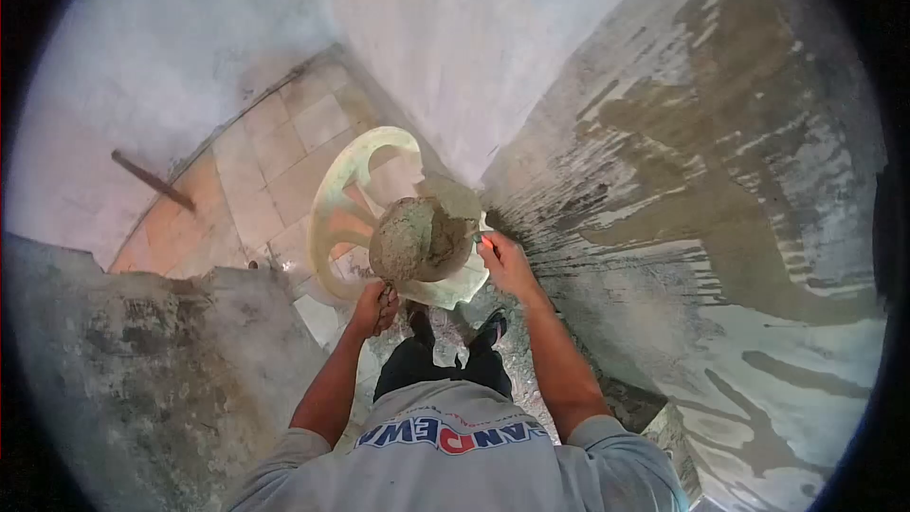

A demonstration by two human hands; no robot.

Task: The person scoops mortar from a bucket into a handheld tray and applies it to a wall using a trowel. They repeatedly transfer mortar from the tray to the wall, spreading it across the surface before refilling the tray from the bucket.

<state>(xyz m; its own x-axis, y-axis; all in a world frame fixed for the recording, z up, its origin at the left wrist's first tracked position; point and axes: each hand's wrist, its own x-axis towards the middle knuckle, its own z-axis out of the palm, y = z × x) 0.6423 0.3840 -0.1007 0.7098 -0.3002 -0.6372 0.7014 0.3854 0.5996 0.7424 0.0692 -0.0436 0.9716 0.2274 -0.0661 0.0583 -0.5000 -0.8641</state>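
Observation:
A round pan [402, 239] with a lump of grey-brown mortar hangs in front of my body. My left hand [376, 308] is closed at its near left edge, apparently round a short handle. My right hand [508, 266] is closed on the handle of a trowel, whose blade [453, 197] lies at the pan's right side, smeared with mortar. Beneath both is a pale, round plastic piece [327, 204] with large cut-out openings and a broken-looking edge.
On the right, a wall [664, 161] carries wet, streaky mortar patches. A rough low wall [142, 351] stands at the left. Beyond it are floor tiles [251, 166] and a rod [152, 178] sticking out. A block [668, 431] lies at lower right. My feet are below the pan.

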